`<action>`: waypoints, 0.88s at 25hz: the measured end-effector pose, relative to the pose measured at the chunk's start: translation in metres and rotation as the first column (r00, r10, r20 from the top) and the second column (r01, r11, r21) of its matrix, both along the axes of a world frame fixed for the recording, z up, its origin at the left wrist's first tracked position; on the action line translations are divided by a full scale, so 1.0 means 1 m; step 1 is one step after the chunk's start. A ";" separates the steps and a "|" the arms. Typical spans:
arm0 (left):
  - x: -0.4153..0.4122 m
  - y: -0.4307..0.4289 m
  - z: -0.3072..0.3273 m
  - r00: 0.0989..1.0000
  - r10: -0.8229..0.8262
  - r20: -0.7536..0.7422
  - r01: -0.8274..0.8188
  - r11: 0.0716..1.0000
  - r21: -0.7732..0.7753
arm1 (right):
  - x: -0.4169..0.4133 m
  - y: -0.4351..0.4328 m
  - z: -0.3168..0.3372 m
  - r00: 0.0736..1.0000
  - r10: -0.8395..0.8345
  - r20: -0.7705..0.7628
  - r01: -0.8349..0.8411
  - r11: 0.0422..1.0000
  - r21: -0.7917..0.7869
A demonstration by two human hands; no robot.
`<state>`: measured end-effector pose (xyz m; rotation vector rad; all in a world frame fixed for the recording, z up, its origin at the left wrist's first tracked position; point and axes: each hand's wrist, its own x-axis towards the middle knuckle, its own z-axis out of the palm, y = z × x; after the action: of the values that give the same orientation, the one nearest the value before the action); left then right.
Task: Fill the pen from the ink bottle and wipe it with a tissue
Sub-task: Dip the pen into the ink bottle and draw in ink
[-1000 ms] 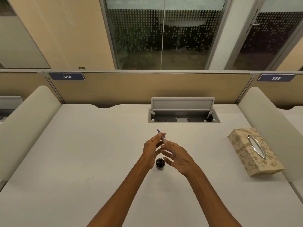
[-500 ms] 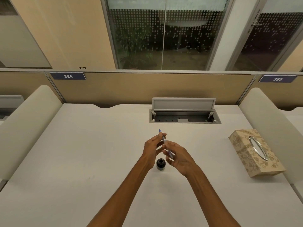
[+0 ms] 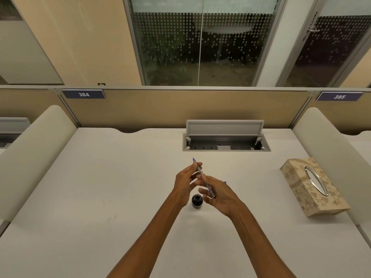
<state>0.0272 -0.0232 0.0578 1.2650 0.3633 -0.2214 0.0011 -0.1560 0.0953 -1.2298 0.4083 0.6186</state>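
A thin blue pen [image 3: 200, 173] is held in the air over the middle of the white desk, its tip pointing away and up to the left. My left hand [image 3: 185, 182] pinches its far end, and my right hand [image 3: 218, 194] grips its near end. A small dark ink bottle [image 3: 197, 201] stands uncapped on the desk just below and between my wrists. A patterned beige tissue box [image 3: 313, 187] with an oval metal slot lies at the right side of the desk, apart from both hands.
An open grey cable tray [image 3: 225, 146] with its lid raised is sunk into the desk [image 3: 90, 187] beyond the hands. Padded dividers [image 3: 34, 149] flank the desk left and right, and a partition wall closes the back.
My right hand has slid a little along the pen toward me, so more of the barrel shows between the hands. The bottle and tissue box have not moved.
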 end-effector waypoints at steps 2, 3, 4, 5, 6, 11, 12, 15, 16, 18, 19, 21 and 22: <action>0.002 0.003 0.002 0.998 0.056 0.002 -0.056 0.997 -0.051 | -0.004 -0.008 -0.005 0.997 0.082 0.002 -0.082 0.997 -0.010; 0.002 0.005 0.003 0.996 0.091 -0.006 -0.091 0.993 -0.077 | -0.007 -0.013 -0.008 0.992 0.126 -0.011 -0.126 0.992 0.001; 0.003 0.007 0.005 0.992 0.122 -0.016 -0.123 0.988 -0.098 | -0.009 -0.017 -0.011 0.988 0.152 -0.031 -0.152 0.988 0.012; 0.004 0.008 0.006 0.989 0.144 -0.024 -0.146 0.983 -0.112 | -0.010 -0.020 -0.014 0.987 0.152 -0.052 -0.150 0.988 0.028; 0.004 0.008 0.006 0.988 0.154 -0.028 -0.156 0.980 -0.120 | -0.011 -0.021 -0.016 0.989 0.130 -0.064 -0.127 0.991 0.046; 0.000 0.002 0.003 0.988 0.151 -0.030 -0.154 0.979 -0.137 | -0.007 -0.017 -0.022 0.996 -0.088 -0.026 0.089 0.994 0.056; -0.001 0.001 0.003 0.988 0.154 -0.025 -0.156 0.979 -0.128 | -0.006 -0.018 -0.023 0.993 -0.116 -0.004 0.116 0.992 0.052; -0.006 -0.001 0.000 0.986 0.166 -0.016 -0.167 0.980 -0.105 | -0.005 -0.024 -0.028 0.985 -0.135 0.106 0.138 0.990 -0.022; -0.007 -0.002 -0.002 0.985 0.171 -0.015 -0.172 0.980 -0.103 | -0.006 -0.025 -0.030 0.983 -0.127 0.135 0.136 0.989 -0.061; -0.011 -0.004 -0.005 0.985 0.175 -0.008 -0.174 0.979 -0.101 | -0.008 -0.027 -0.033 0.978 -0.125 0.166 0.147 0.981 -0.130; -0.012 -0.005 -0.007 0.985 0.170 -0.005 -0.169 0.980 -0.102 | -0.010 -0.027 -0.034 0.977 -0.127 0.173 0.155 0.974 -0.162; -0.014 -0.008 -0.009 0.987 0.159 -0.008 -0.159 0.981 -0.110 | -0.011 -0.026 -0.037 0.977 -0.117 0.179 0.159 0.957 -0.243; -0.015 -0.009 -0.010 0.988 0.156 -0.013 -0.157 0.981 -0.117 | -0.012 -0.025 -0.039 0.976 -0.117 0.182 0.166 0.944 -0.286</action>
<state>0.0118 -0.0322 0.0477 1.1141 0.4446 -0.1094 -0.0108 -0.1813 0.0567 -1.5144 0.4600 0.3351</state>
